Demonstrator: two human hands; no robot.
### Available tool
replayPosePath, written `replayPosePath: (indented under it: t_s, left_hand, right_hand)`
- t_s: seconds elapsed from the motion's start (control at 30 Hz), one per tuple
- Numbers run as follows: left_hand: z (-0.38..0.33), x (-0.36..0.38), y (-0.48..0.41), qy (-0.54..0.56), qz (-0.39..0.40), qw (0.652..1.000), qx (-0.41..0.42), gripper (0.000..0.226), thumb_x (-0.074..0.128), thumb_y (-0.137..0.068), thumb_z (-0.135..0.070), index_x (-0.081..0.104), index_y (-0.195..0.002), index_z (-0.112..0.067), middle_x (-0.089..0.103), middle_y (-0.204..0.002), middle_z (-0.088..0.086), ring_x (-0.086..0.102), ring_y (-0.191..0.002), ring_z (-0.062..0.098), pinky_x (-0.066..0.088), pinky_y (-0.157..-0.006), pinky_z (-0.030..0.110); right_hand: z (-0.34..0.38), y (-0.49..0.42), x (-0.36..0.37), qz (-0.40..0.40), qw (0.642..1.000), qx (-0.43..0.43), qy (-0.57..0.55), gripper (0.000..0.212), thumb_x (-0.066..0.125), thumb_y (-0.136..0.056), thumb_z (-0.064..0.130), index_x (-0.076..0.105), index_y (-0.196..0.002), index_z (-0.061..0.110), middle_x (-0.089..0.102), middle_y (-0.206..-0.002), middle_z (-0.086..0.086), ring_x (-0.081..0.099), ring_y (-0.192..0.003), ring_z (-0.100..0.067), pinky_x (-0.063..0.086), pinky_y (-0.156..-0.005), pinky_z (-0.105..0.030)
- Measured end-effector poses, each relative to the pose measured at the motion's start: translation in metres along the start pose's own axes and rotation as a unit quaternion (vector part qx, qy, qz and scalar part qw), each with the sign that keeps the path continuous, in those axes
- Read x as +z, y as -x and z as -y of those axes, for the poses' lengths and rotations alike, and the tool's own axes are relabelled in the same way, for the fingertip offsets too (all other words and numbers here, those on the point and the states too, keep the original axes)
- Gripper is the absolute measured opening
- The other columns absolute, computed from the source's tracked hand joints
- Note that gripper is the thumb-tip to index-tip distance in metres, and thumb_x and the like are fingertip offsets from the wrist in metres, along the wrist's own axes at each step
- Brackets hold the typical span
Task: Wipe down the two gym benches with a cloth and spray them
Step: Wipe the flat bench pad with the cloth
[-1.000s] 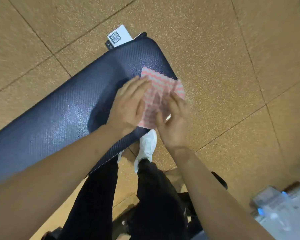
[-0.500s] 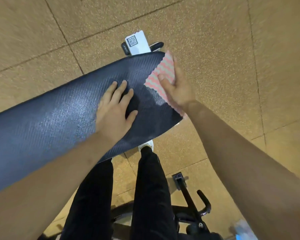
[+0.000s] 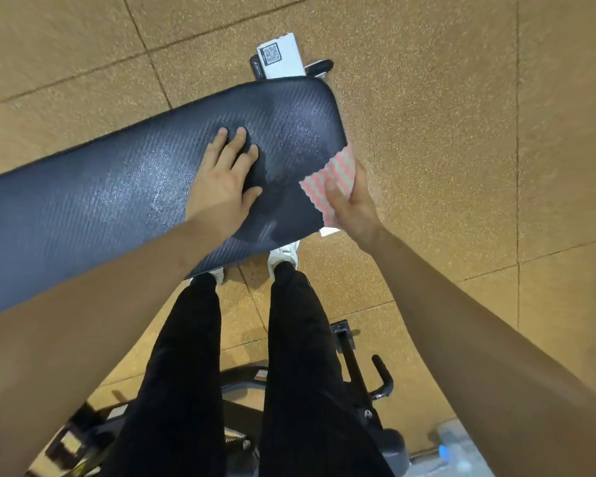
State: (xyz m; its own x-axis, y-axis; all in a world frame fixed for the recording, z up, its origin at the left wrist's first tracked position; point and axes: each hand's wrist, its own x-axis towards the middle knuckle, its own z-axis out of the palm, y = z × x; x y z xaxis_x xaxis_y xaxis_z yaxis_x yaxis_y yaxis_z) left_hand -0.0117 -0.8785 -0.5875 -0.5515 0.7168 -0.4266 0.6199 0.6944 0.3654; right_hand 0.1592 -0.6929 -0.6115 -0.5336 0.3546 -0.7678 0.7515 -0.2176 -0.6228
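A long dark padded gym bench (image 3: pixel 117 201) runs from the left edge to the upper middle, its surface shiny with damp streaks. My left hand (image 3: pixel 226 177) lies flat on the pad near its right end, fingers spread. My right hand (image 3: pixel 353 197) grips a pink-and-white striped cloth (image 3: pixel 329 177) against the bench's near right corner, thumb on top of the cloth and fingers wrapped over the pad's side. No spray bottle can be made out clearly.
A white tag with a QR code (image 3: pixel 279 58) sticks out past the bench's far end. My legs in black trousers and white shoes (image 3: pixel 283 259) stand by the bench. A black equipment frame (image 3: pixel 358 380) lies on the tan floor behind me. Something blurred, pale and blue (image 3: pixel 455 452) sits bottom right.
My right hand has slid the cloth from the bench's far right corner down its end edge to the near corner. My left hand stays flat on the pad.
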Motion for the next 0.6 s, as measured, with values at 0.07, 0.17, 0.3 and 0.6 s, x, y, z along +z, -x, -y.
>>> replayPosePath:
  t_s: [0.07, 0.17, 0.3, 0.6]
  left_hand:
    - [-0.002, -0.002, -0.001, 0.003, 0.006, 1.0, -0.007, 0.064, 0.069, -0.095, -0.023, 0.044, -0.151, -0.005, 0.027, -0.167, 0.016, 0.015, -0.156, 0.04, 0.02, -0.126, 0.051]
    - [-0.005, -0.004, 0.0, 0.006, 0.008, 1.0, -0.01, 0.064, 0.07, -0.095, -0.022, 0.044, -0.151, -0.005, 0.028, -0.166, 0.016, 0.015, -0.156, 0.039, 0.02, -0.127, 0.051]
    - [-0.004, -0.003, 0.0, 0.009, 0.011, 1.0, -0.012, 0.065, 0.071, -0.094, -0.022, 0.045, -0.151, -0.005, 0.03, -0.166, 0.016, 0.017, -0.155, 0.04, 0.021, -0.126, 0.052]
    - [0.007, 0.0, 0.003, 0.063, -0.02, 0.998, 0.003, 0.061, 0.068, -0.094, -0.02, 0.048, -0.151, -0.01, 0.029, -0.167, 0.01, 0.018, -0.156, 0.033, 0.021, -0.127, 0.047]
  right_hand:
    - [-0.008, 0.013, 0.005, -0.004, 1.0, 0.003, -0.02, 0.078, 0.061, -0.1, 0.039, 0.011, -0.159, 0.031, 0.042, -0.151, 0.001, 0.048, -0.136, -0.016, 0.048, -0.11, -0.04]
    - [-0.008, 0.014, 0.011, -0.027, 0.998, 0.015, -0.053, 0.073, 0.063, -0.1, 0.036, 0.019, -0.157, 0.029, 0.048, -0.147, -0.001, 0.053, -0.133, -0.015, 0.049, -0.109, -0.043]
    - [0.016, -0.01, 0.004, -0.059, 0.997, 0.047, -0.019, 0.056, 0.06, -0.1, 0.042, 0.042, -0.15, 0.027, 0.062, -0.134, 0.005, 0.06, -0.122, -0.011, 0.048, -0.108, -0.035]
    - [0.107, -0.093, 0.001, 0.005, 0.988, -0.045, 0.147, 0.041, 0.058, -0.101, 0.039, 0.056, -0.139, 0.024, 0.068, -0.121, 0.009, 0.062, -0.101, 0.004, 0.051, -0.083, -0.008]
